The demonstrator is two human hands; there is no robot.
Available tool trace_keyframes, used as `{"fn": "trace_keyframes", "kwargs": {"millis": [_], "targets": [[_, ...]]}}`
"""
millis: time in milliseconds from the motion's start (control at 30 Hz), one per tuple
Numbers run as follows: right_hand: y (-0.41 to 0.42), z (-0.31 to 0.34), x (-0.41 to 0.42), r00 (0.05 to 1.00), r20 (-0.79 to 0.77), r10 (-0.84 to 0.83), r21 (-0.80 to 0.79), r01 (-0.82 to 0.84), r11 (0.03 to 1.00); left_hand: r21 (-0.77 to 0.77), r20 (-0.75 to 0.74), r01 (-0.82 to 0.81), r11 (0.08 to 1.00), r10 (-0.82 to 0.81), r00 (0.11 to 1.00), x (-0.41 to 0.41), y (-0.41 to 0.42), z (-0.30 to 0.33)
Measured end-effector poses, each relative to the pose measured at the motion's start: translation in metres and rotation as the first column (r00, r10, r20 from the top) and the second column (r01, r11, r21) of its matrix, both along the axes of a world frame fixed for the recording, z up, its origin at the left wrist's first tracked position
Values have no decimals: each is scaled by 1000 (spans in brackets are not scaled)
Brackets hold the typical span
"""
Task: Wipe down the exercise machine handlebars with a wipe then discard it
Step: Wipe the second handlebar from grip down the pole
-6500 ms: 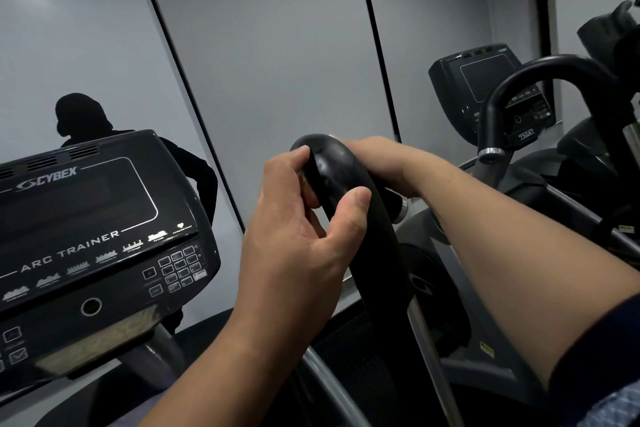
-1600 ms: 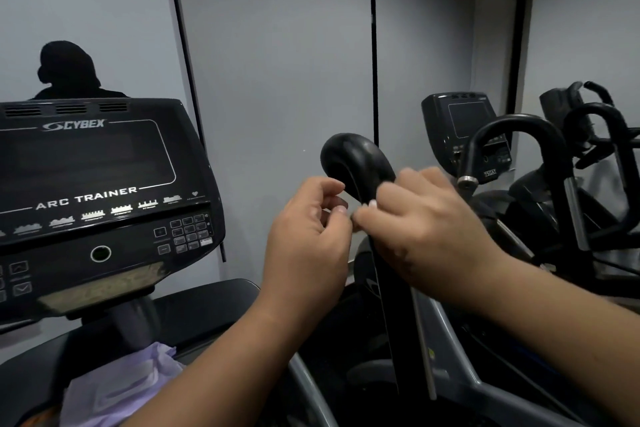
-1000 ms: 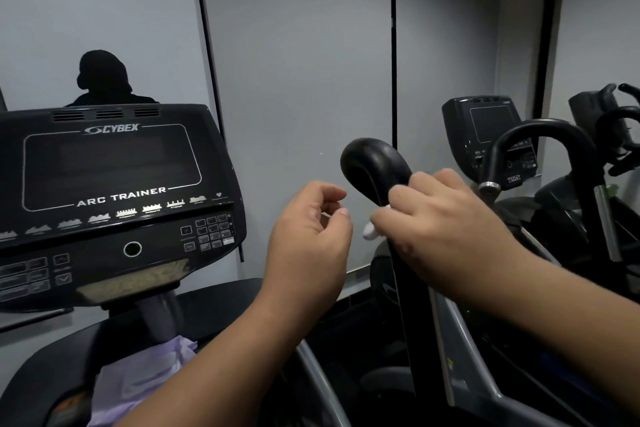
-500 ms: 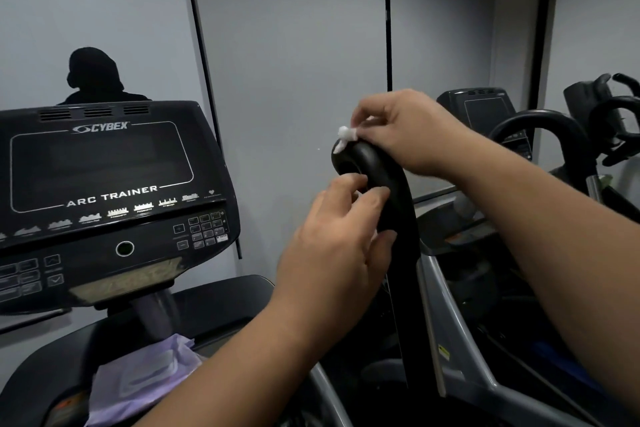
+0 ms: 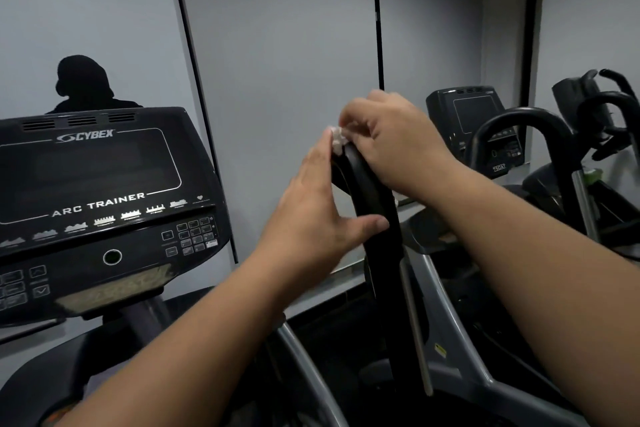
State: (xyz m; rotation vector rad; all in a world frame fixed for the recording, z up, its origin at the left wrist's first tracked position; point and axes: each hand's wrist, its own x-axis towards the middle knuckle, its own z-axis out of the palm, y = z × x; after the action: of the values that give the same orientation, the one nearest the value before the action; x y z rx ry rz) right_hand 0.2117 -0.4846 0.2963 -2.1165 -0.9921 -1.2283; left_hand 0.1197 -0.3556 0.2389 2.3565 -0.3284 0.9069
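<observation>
Clearly mid-wipe, the right hand (image 5: pixel 391 142) pinches a small white wipe (image 5: pixel 336 139) against the top of the black handlebar (image 5: pixel 367 191), the left hand (image 5: pixel 311 218) bracing just below with fingers nearly straight; wiping looks unfinished, discarding remains.
</observation>
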Motion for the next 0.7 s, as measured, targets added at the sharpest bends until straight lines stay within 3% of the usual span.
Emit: {"fn": "trace_keyframes", "kwargs": {"millis": [100, 233, 433, 500, 633, 700], "targets": [[-3, -8, 7, 992, -74, 100, 129, -90, 988, -28, -40, 93, 995, -94, 995, -1, 5, 10], [-26, -62, -19, 990, 76, 119, 201, -132, 971, 45, -55, 55, 997, -52, 997, -4, 10, 19], [-49, -147, -50, 978, 191, 80, -18, -78, 997, 161, 79, 57, 985, -71, 994, 1, 7, 8], [-51, -152, -50, 977, 195, 87, -56, -78, 995, 244, 133, 39, 969, -74, 988, 1, 6, -1], [-45, -121, -49, 986, 142, 91, 124, -109, 986, 300, 182, -11, 954, -46, 982, 3, 4, -11], [-41, -114, -48, 990, 121, 79, 137, -95, 986, 292, 191, -22, 956, -36, 981, 4, 3, -13]]}}
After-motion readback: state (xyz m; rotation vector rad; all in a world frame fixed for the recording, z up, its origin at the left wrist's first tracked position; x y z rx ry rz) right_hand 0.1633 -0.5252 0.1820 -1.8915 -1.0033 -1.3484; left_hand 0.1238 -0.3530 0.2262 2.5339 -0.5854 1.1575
